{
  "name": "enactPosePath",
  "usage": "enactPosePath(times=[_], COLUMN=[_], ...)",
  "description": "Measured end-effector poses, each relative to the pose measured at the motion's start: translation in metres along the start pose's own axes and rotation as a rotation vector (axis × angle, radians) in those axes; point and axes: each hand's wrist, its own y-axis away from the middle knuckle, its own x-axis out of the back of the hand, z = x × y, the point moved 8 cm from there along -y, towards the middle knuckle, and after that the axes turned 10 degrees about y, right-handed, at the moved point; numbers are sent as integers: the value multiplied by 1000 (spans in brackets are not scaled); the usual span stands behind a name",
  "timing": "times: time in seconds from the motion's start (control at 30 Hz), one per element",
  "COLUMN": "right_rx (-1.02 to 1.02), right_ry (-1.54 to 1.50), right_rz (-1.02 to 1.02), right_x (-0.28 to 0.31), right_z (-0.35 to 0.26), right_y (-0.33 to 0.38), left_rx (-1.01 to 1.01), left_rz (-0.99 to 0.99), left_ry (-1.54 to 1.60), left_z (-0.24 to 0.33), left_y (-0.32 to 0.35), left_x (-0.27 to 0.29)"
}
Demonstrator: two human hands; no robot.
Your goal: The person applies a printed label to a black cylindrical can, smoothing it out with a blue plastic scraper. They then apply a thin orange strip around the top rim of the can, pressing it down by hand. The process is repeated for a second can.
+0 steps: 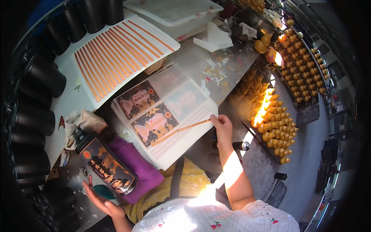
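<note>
Thin gold-orange strip ran diagonally across stacked translucent white sheets, slight kink midway, right end at the stack's edge. Two dark pink-and-gold labels sat on the sheets. Black cylindrical bottle lay left of them, gold-printed side up.

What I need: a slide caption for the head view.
Right hand pinches a gold strip over translucent sheets; left hand open near a black bottle.

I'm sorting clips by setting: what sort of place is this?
Probably a small craft or decorating workshop: printed label sheets, copper-coloured strips laid out side by side, and rows of yellow gourd-shaped pieces suggest it.
</note>
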Motion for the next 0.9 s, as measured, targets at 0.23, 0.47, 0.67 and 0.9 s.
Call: enactPosePath(times=[0.23,0.47,0.67,0.9], right_rx=[519,895,335,134], right_ry=[346,320,-184,-165], right_rz=[296,-867,-1062,-901], right_x=[30,-98,-136,-183], right_z=[-69,-249,-272,-209], right_y=[31,169,195,147], left_rx=[-2,-205,138,541], left_rz=[31,-403,-785,-327], left_ry=[-35,168,513,504], left_z=[12,113,118,37], left_y=[-14,-82,-90,-87], left_x=[8,-72,-91,-5])
